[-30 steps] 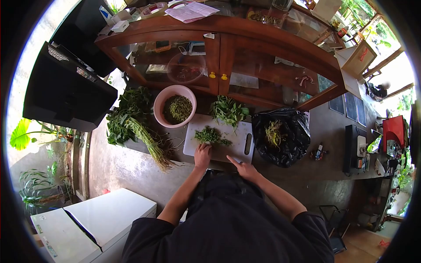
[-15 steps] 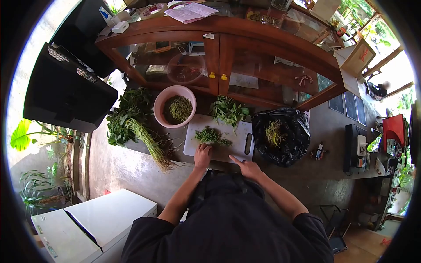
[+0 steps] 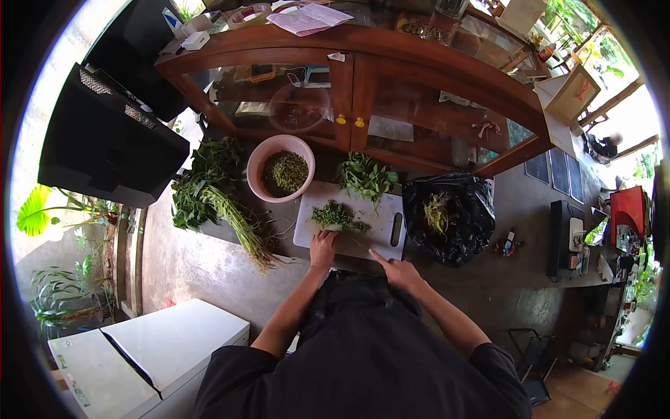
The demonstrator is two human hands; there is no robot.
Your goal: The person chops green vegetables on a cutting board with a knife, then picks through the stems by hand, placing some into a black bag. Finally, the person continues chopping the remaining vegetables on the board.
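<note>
My left hand (image 3: 323,248) lies at the lower edge of the white cutting board (image 3: 312,189), its bent fingertips against the chopped greens (image 3: 335,215). What its fingers press on is too small to tell. Right of it, my right hand (image 3: 396,271) is closed at the board's lower edge with the index finger extended; a thin blade, faintly visible, points from it toward the greens. Leafy sprigs (image 3: 366,176) rest on the board's upper part. A pink bowl (image 3: 255,150) with chopped greens stands at the board's upper left.
A bundle of long-stemmed greens (image 3: 234,213) lies at the left. A black plastic bag (image 3: 460,244) holding plant scraps sits right of the board. Behind stands a wooden glass-door cabinet (image 3: 352,105). A person (image 3: 601,146) sits far off at the right.
The view has shifted slightly. Both hands stay in nearly the same places, and the thin blade by my right hand now shows a little more.
</note>
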